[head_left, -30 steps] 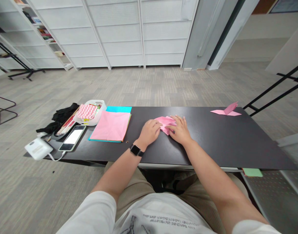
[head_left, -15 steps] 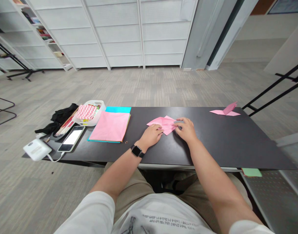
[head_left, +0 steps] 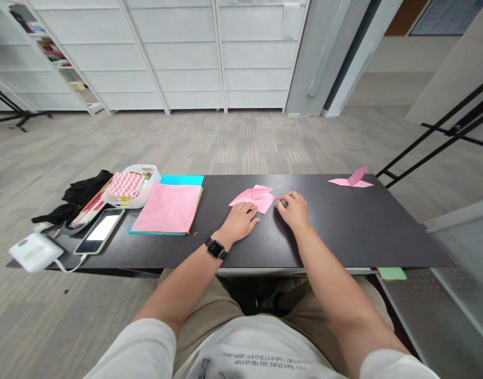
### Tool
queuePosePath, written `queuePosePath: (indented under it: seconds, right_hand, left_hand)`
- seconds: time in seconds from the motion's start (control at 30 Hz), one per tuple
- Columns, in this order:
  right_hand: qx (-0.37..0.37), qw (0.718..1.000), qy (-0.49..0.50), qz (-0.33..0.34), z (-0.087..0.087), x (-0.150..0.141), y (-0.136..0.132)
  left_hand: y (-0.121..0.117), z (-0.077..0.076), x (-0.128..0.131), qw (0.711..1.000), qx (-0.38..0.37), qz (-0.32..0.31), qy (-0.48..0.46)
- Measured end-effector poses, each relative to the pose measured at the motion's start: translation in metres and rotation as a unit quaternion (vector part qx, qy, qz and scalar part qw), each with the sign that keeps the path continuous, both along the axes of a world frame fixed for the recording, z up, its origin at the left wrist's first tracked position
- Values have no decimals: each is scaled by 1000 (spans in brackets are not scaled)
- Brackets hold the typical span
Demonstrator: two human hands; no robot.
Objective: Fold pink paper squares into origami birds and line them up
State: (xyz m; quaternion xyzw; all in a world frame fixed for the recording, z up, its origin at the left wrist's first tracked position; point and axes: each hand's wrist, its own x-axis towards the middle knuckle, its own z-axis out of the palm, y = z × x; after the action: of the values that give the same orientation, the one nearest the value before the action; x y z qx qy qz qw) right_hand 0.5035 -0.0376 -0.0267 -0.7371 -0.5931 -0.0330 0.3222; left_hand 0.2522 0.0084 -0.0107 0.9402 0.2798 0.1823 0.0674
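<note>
A partly folded sheet of pink origami paper (head_left: 259, 198) lies on the dark table in front of me. My left hand (head_left: 239, 221) rests flat on its near left edge, fingers stretched over the paper. Just right of the sheet is my right hand (head_left: 293, 209), apart from it, with loosely bent fingers and a gap between thumb and forefinger; nothing shows in it. Farther right on the table stands a finished-looking pink folded paper figure (head_left: 354, 179) with one raised flap.
To the left lies a stack of coloured paper (head_left: 168, 208), pink on top. Beyond it are a white basket (head_left: 152, 179), a phone (head_left: 100, 231) cabled to a white power bank (head_left: 36, 251), and black cloth (head_left: 85, 188). A green piece (head_left: 391, 273) sits beneath the front edge.
My right hand has let go of the pink paper and drawn a little away to its right. The left hand stays on the sheet. My view has turned slightly right.
</note>
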Motion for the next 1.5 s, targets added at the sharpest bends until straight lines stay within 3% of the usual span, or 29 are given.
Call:
queuePosePath:
  seconds: [0.17,0.23,0.53,0.7,0.8,0.87,1.0,1.07,1.27,1.5]
  right_hand:
    - [-36,983,-57,172,7,-20,-4]
    - [-44,977,-79,194,7,-27,-5]
    - [-66,992,-72,77,-1,-18,2]
    - [-27,998,-48,-36,-6,-6,8]
    - [-22,997,-36,-65,-4,-2,6]
    - [-35,998,-42,-33,0,-5,4]
    - [-57,984,-62,155,4,-21,2]
    - [-58,976,-66,201,4,-28,2]
    - [-68,980,-74,172,6,-32,1]
    - [-69,979,-76,173,9,-34,-4]
  left_hand:
    - [-1,-2,1,1000,1,2,1]
    - [0,-3,1,1000,0,2,-1]
    - [2,-4,1,1000,-3,2,-3]
    - [1,-1,1,1000,-5,5,0]
    - [0,0,1,1000,-9,3,-3]
    - [0,0,1,1000,-13,-3,-5]
    - [0,-3,2,1000,-17,-18,-12]
    - [0,-4,2,1000,-17,-23,-9]
    - [0,1,0,1000,-7,23,-15]
    - [-5,9,2,1000,-8,8,-9]
